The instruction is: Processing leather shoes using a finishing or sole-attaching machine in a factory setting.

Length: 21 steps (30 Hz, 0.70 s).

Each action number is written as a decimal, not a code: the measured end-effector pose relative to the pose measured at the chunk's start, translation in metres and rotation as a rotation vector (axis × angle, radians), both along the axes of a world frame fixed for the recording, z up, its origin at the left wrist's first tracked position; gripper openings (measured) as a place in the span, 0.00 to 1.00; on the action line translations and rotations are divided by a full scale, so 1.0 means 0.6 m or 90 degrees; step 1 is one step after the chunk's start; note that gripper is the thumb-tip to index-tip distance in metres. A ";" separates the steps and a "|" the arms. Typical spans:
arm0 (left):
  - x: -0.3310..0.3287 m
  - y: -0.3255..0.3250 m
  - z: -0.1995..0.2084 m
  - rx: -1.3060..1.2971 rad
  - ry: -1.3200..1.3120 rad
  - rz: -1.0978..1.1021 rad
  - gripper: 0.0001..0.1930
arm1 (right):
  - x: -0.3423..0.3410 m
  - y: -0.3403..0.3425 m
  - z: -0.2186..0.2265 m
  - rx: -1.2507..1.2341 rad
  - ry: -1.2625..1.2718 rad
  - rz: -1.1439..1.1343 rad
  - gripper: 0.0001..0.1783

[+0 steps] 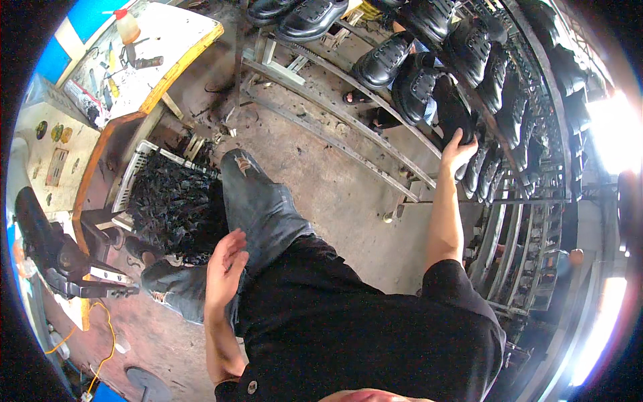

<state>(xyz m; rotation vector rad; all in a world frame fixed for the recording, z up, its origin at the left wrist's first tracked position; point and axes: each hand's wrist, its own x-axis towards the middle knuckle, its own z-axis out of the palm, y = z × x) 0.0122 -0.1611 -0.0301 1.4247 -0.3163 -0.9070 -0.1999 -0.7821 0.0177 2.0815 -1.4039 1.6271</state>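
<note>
My right hand [459,153] reaches out to the shoe rack and grips one end of a black shoe [453,110], its fingers partly hidden behind it. Beside that shoe on the rack sits a black lace-up shoe [412,88], and another black lace-up shoe [383,60] stands farther left. My left hand [226,266] hangs in front of my left thigh, fingers stretched out and slightly bent, with nothing in it.
A metal rack [348,117] with several rows of black shoes spans the far right. At left, a white crate [137,167] of black scraps stands by a worktable [161,74] with a bottle [126,27] and tools. A machine [67,258] and yellow cable [110,335] lie lower left.
</note>
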 end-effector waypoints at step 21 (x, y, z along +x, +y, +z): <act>0.044 -0.014 -0.019 -0.241 0.279 0.168 0.42 | 0.179 0.441 0.137 0.703 -0.125 0.897 0.46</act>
